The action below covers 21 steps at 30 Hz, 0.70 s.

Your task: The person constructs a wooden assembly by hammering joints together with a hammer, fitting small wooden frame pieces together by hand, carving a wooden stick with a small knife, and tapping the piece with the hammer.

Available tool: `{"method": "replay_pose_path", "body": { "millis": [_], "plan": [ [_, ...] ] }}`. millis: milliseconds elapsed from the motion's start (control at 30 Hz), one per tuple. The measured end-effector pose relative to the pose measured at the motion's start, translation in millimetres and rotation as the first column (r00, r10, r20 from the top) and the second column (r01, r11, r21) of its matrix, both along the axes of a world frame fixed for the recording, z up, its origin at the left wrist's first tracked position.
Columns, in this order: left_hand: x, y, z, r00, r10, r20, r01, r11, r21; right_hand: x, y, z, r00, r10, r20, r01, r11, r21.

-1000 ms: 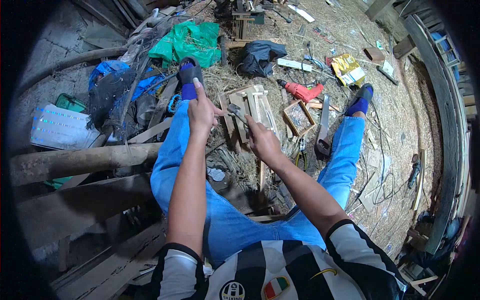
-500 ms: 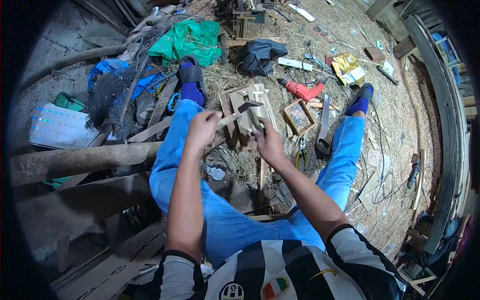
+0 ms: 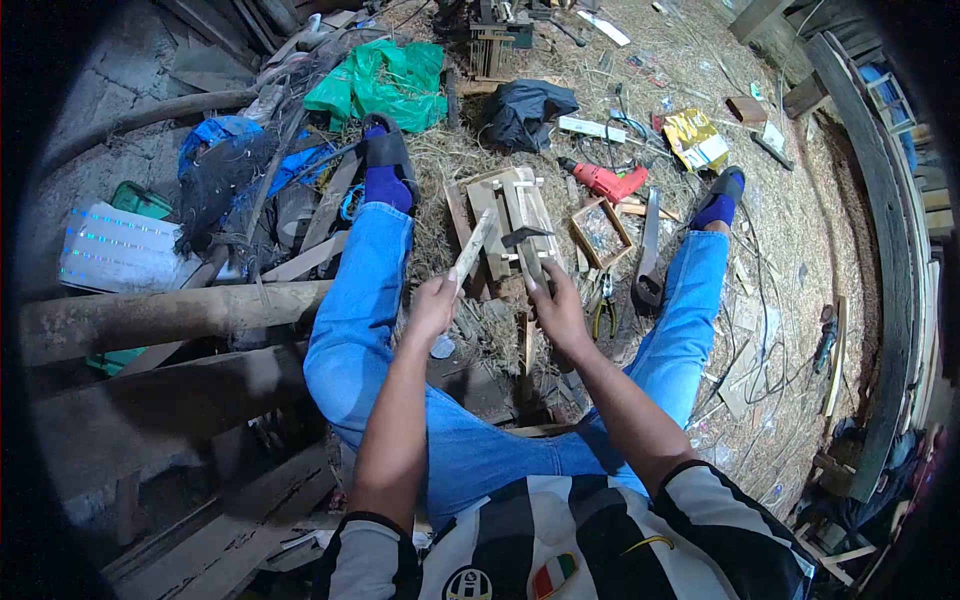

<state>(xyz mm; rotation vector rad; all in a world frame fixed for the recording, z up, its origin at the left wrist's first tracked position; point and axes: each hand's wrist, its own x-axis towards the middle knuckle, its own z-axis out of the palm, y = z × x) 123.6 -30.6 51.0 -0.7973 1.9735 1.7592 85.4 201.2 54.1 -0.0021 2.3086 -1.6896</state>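
My left hand (image 3: 432,307) is closed round the lower end of a short, pale wooden stick (image 3: 472,247), which points up and to the right. My right hand (image 3: 562,312) grips the handle of a hammer (image 3: 527,240), its dark head level with the stick's middle and a little to its right. Stick and hammer are apart. Beyond both hands, a small assembly of wooden slats (image 3: 510,195) lies on the straw-covered ground between my legs, partly hidden by the stick and hammer.
Right of the slats are a small wooden box (image 3: 601,233), a red drill (image 3: 610,181), a handsaw (image 3: 650,250) and pliers (image 3: 604,308). A green bag (image 3: 375,85) and black bag (image 3: 528,113) lie ahead. A thick pole (image 3: 180,317) is on the left.
My left hand has come down and right, and the stick now points up in it. The hammer has swung round, and its head now sits lower and further right than half a second ago.
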Motion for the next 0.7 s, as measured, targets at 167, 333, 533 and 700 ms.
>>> {"method": "replay_pose_path", "body": {
  "millis": [167,333,533,700],
  "plan": [
    [9.8,18.6,-52.5,0.995,0.092,-0.036,-0.091,0.995,0.031,38.0,16.5,-4.9,0.968,-0.011,-0.251,0.071,0.970,0.231],
    [9.8,26.7,-39.0,0.995,0.098,-0.007,-0.097,0.993,0.062,36.7,15.0,-11.9,0.960,-0.278,-0.027,0.273,0.914,0.299],
    [10.3,26.7,-39.7,0.985,0.172,-0.019,-0.167,0.976,0.141,15.8,-11.7,-41.5,0.920,-0.375,0.112,0.381,0.924,-0.031],
    [9.4,29.9,-42.3,0.977,0.213,-0.015,-0.208,0.965,0.160,10.5,-15.6,-48.4,0.870,-0.357,0.339,0.431,0.886,-0.171]
  ]
}}
